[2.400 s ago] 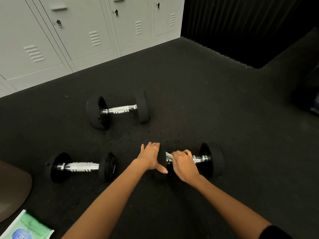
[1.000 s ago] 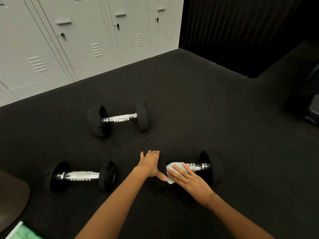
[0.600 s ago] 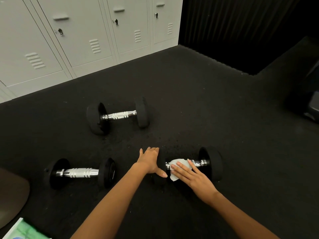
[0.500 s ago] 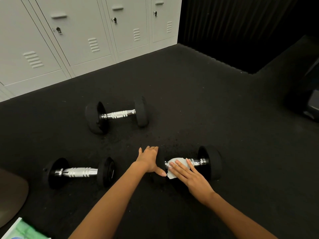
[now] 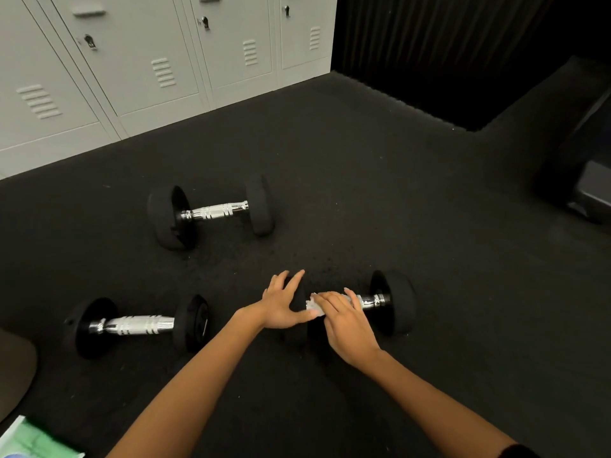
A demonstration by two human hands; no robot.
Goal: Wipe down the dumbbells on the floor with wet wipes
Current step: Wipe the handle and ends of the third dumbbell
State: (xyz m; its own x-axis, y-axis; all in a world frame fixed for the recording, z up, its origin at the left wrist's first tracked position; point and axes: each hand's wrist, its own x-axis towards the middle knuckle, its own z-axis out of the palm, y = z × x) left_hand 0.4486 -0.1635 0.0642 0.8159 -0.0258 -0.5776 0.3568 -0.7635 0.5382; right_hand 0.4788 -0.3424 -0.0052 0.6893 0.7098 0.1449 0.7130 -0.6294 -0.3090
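1. The right hand (image 5: 347, 328) lies over the chrome handle of the nearest dumbbell (image 5: 390, 300), fingers curved down onto a crumpled white wet wipe (image 5: 312, 307) and pressing it against the bar. Whether the thumb wraps underneath cannot be told.
2. The left hand (image 5: 284, 309) sits just to the left of the right hand, fingers spread and fairly straight, resting flat on that dumbbell's left black head, which it mostly hides. It holds nothing; it looks to be steadying the weight.
3. To do this step well, I judge the left hand should keep firm downward pressure so the dumbbell cannot roll, while the right hand runs the wipe along the whole bar and around it, working into the grooved grip. The bare chrome to the right of the right hand, up to the right head, looks yet to be covered.
4. The dumbbell in hand has round matte black heads and a shiny ribbed bar; it lies flat on the dark floor (image 5: 429, 226).
5. Farther left of the left hand lies a second dumbbell (image 5: 135, 325), and beyond both hands, towards the lockers (image 5: 132, 61), a third dumbbell (image 5: 211, 211); both are well apart from the hands.
6. A green wipes pack (image 5: 36, 439) shows at the near left corner.
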